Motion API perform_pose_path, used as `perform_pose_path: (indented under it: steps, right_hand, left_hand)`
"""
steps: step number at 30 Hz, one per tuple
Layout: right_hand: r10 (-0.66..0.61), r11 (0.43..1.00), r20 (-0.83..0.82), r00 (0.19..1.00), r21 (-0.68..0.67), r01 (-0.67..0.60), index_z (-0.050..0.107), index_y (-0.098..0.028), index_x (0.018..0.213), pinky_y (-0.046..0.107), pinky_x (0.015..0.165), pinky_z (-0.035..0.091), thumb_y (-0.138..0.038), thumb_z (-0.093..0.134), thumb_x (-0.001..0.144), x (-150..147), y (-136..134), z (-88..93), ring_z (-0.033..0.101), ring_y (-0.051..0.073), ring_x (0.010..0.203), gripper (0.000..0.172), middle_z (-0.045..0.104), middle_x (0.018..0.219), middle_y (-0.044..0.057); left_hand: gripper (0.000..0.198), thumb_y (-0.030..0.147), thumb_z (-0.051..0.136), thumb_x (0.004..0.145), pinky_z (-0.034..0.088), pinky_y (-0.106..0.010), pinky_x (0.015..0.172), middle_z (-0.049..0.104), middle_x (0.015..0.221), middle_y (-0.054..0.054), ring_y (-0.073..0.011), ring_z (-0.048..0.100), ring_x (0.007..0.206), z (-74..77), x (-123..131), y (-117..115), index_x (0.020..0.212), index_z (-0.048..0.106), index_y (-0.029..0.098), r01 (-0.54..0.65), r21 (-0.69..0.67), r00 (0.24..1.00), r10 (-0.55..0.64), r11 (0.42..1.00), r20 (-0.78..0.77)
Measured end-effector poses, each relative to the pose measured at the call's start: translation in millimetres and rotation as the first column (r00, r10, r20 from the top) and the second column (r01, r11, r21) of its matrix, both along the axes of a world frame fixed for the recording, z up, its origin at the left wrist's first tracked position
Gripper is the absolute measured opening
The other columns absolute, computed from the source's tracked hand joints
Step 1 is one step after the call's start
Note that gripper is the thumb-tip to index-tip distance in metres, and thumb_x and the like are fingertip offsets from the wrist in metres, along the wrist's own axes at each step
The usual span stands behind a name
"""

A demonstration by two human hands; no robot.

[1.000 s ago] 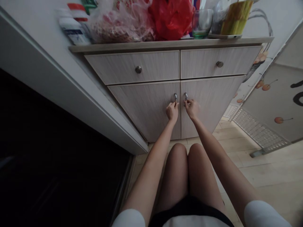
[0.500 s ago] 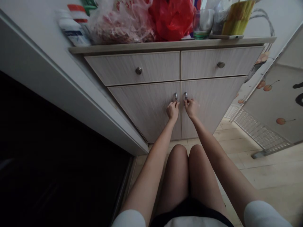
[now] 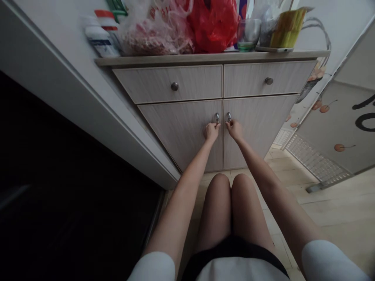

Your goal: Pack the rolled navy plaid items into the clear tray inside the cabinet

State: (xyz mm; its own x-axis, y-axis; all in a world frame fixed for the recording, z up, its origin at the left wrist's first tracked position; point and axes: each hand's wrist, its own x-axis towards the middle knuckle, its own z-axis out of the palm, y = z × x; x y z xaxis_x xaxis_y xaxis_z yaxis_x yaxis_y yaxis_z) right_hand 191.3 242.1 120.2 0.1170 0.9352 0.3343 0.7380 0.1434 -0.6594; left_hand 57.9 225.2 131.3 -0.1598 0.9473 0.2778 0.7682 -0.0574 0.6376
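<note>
In the head view a pale wood-grain cabinet stands in front of my knees. My left hand [image 3: 212, 131] is closed on the lower end of the left metal door handle [image 3: 217, 116]. Just across the seam, my right hand [image 3: 234, 129] pinches the lower end of the right door handle [image 3: 229, 116]. Both the left cabinet door [image 3: 181, 128] and the right cabinet door [image 3: 260, 125] sit closed, meeting at the middle. Above them are two closed drawers, each with a round knob [image 3: 174, 86].
On the cabinet top [image 3: 175, 60] stand white bottles [image 3: 101, 41], a clear plastic bag [image 3: 149, 37], a red plastic bag [image 3: 213, 27], a glass [image 3: 248, 35] and a yellow packet [image 3: 287, 29]. A dark doorway is at left. A cherry-patterned panel [image 3: 328, 132] stands at right.
The view has shifted slightly, so the cabinet appears a little smaller and further up. Both hands stay on the handles, and the doors remain closed.
</note>
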Motion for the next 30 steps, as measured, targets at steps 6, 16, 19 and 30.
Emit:
perform_pose_path:
  steps: [6, 16, 19, 30]
  right_hand:
    - [0.179, 0.965, -0.557, 0.811, -0.06, -0.255, 0.058, -0.01, 0.137, 0.026, 0.06, 0.038, -0.041, 0.066, 0.087, 34, -45, 14.9, 0.047, 0.012, 0.057, 0.059, 0.05, 0.062, -0.004]
    - [0.421, 0.723, -0.905, 0.055, 0.299, -0.623, 0.014, -0.048, 0.158, 0.022, 0.048, 0.019, -0.021, 0.063, 0.08, 46, -117, 23.6, 0.009, 0.009, 0.043, 0.096, 0.014, 0.051, -0.015]
    - [0.422, 0.712, -0.904, -0.064, 0.374, -0.595, 0.022, -0.049, 0.155, 0.023, 0.047, 0.016, -0.02, 0.063, 0.08, 36, -100, 14.7, 0.004, 0.009, 0.043, 0.09, 0.013, 0.051, -0.015]
    - [0.378, 0.735, -0.908, -0.18, 0.412, -0.538, 0.041, -0.046, 0.145, 0.023, 0.047, 0.015, -0.02, 0.06, 0.084, 26, -69, 1.6, 0.0, 0.009, 0.045, 0.069, 0.012, 0.051, -0.014]
  left_hand:
    - [0.039, 0.024, 0.062, 0.095, 0.035, -0.022, 0.053, 0.053, 0.061, 0.004, -0.0085, 0.044, 0.046, 12.3, -36, -41, 0.132, 0.062, 0.011, 0.274, -0.141, 0.777, -0.133, 0.951, 0.616]
    - [0.044, 0.025, 0.048, 0.101, 0.016, -0.015, 0.035, 0.019, 0.053, 0.011, -0.006, 0.007, 0.036, 2.0, -35, -110, 0.143, 0.05, 0.039, 0.382, 0.396, -0.133, -0.374, 0.835, 0.918]
    - [0.039, 0.029, 0.044, 0.103, 0.016, -0.016, 0.034, 0.018, 0.054, 0.01, -0.0069, 0.006, 0.037, -4.7, -20, -96, 0.14, 0.053, 0.037, 0.28, 0.399, -0.162, -0.367, 0.873, 0.916]
    - [0.041, 0.024, 0.037, 0.105, 0.015, -0.016, 0.034, 0.018, 0.054, 0.01, -0.0073, 0.006, 0.036, -16.2, -3, -73, 0.14, 0.055, 0.035, 0.303, 0.452, -0.312, -0.361, 0.839, 0.879]
